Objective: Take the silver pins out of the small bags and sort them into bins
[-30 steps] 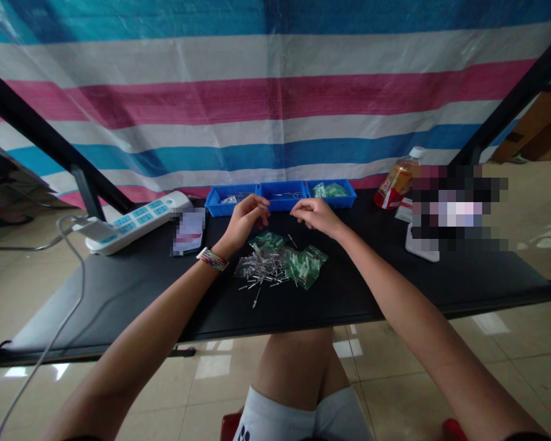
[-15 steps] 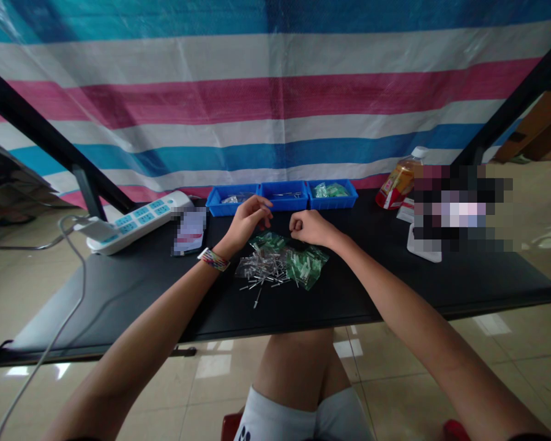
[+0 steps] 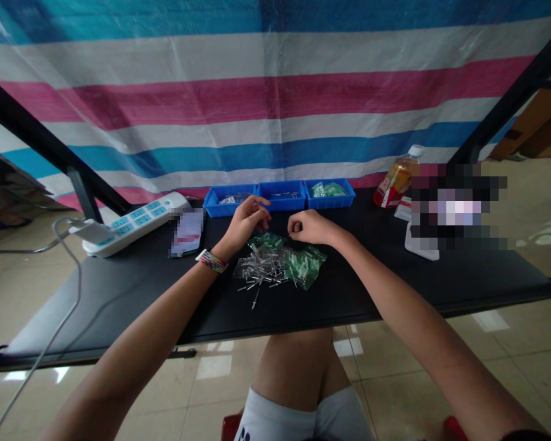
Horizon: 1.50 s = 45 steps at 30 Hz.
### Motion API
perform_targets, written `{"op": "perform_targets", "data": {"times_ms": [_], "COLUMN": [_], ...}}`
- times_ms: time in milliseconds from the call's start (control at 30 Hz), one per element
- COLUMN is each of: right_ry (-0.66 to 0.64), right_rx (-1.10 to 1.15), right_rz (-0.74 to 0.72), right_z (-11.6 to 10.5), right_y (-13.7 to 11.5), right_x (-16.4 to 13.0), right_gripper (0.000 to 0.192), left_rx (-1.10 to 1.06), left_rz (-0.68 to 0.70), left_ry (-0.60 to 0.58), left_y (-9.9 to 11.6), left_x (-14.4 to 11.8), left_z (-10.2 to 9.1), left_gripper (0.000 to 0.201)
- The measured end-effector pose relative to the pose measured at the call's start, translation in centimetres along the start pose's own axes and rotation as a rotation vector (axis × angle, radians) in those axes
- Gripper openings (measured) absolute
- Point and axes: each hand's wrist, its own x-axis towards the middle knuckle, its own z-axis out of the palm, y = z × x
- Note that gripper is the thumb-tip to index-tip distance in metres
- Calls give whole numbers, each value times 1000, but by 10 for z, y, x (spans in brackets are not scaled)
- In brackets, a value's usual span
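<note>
A: Hands over the black table point(image 3: 119, 288), both past the heap. The left hand point(image 3: 245, 222) has its fingertips pinched together near the front wall of the blue trays point(image 3: 280, 204), the right hand point(image 3: 310, 226) is curled into a loose fist. Whether either grips anything, I cannot tell; too small to see

B: And the heap itself?

A: Metal pins point(image 3: 259, 269) lie on the table just on the near side of both hands, points going every way. One stray pin at the near edge runs its long axis toward the person. Green bags point(image 3: 305, 266) lie touching the pins on the right

B: Surface, room?

A: Tiled floor below, a striped tarp point(image 3: 275, 98) hung behind. A power strip point(image 3: 133, 222) sits far left, a bottle point(image 3: 397, 179) far right

B: Space to move?

A: The trays close the far side. The table's near edge lies well apart from the pins, with bare black top on either side
</note>
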Motion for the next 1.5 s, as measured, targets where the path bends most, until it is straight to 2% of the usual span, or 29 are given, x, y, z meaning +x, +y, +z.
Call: {"op": "perform_targets", "data": {"times_ms": [133, 233, 367, 467, 567, 733, 900, 1067, 1267, 1500], "right_ry": [-25, 78, 250, 344, 385, 402, 377, 350, 424, 410], "right_rx": [-12, 45, 436, 726, 837, 873, 953, 980, 927, 942], "right_rz": [-8, -34, -29, -43, -60, -40, 59, 84, 42, 87], "right_z": [-2, -1, 3, 7, 10, 13, 13, 13, 16, 16], "right_y": [2, 0, -7, -11, -11, -11, -13, -14, -16, -18], "right_x": [1, 3, 8, 12, 13, 13, 11, 10, 11, 10], "right_gripper": [20, 20, 7, 19, 27, 27, 24, 23, 21, 22], "left_rx": [7, 18, 72, 133, 164, 91, 52, 67, 33, 41], "left_rz": [-4, -9, -44, -51, -48, -51, -18, -19, -86, -50], "left_ry": [-4, -8, -66, -138, -184, -118, -41, -24, -46, -7], "left_y": [0, 0, -2, -4, -3, 4, 6, 6, 6, 7], "left_x": [0, 0, 0, 1, 1, 0, -2, -2, -1, -2], "left_z": [0, 0, 1, 1, 2, 5, 5, 4, 3, 4], "left_gripper": [28, 28, 27, 34, 41, 33, 26, 27, 33, 24]}}
